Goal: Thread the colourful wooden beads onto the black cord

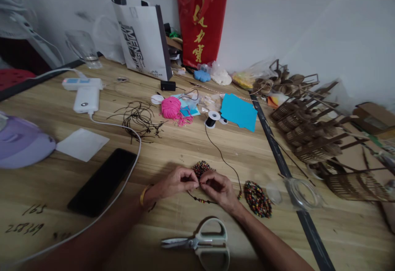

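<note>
this looks like stringing; left hand (182, 179) and right hand (219, 186) have fingertips almost together, can't tell on what; beaded string (202, 200) runs under the right; next needs steady pinching

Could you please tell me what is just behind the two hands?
Just beyond the left hand and right hand lies a heap of small, round, multicoloured beads. The hands cover its near part, leaving its full extent unseen.
</note>
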{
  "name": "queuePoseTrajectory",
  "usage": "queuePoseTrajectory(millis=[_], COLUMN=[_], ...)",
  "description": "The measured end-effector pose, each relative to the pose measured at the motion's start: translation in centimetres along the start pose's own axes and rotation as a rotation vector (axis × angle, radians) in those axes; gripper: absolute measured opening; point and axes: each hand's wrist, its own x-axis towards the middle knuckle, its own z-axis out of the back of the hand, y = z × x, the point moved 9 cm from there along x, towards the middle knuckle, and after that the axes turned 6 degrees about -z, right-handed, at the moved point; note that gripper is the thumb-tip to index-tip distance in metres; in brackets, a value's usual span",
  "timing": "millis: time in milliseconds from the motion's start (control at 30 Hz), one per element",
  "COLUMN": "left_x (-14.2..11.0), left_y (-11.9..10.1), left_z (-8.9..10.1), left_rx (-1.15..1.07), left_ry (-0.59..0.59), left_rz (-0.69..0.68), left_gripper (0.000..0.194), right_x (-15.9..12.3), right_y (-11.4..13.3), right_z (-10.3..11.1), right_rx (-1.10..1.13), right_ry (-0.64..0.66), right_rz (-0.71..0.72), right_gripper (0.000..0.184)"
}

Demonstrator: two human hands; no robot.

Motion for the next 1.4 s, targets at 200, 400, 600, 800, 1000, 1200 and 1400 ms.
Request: queuePoseTrajectory(millis=[200,400,600,800,1000,1200,1400], left_x=[0.0,0.1,0.0,0.1,0.1,0.1,0.1], left_y=[0.0,-0.1,-0.1,0.5,0.6,0.7,1.0], left_z=[-0.1,-0.2,-0.2,-0.2,0.0,0.2,0.1], left_rx=[0.008,0.021,0.046,0.049,0.070,0.117,0.009], left_ry=[0.009,0.033,0.034,0.046,0.033,0.036,0.019], left_rz=[0.014,-0.002,-0.013,-0.008,-0.019,-0.025,0.026], left_gripper=[0.024,0.026,0.025,0.024,0.023,0.023,0.022], right_x=[0.0,0.1,0.0,0.0,0.1,0.2,0.2], right_y=[0.2,0.3,0.1,0.2,0.6,0.6,0.7], right_z=[-0.1,-0.3,-0.3,-0.3,-0.2,0.2,0.1], right_rx=[-0.034,-0.026,-0.015,0.006,0.034,0.013,-0.008], right_ry=[0.020,0.058,0.057,0.065,0.053,0.032,0.043], right_rz=[-0.002,0.013,0.008,-0.001,0.002,0.015,0.033], right_gripper=[0.015,0.010,0.014,0.016,0.012,0.013,0.014])
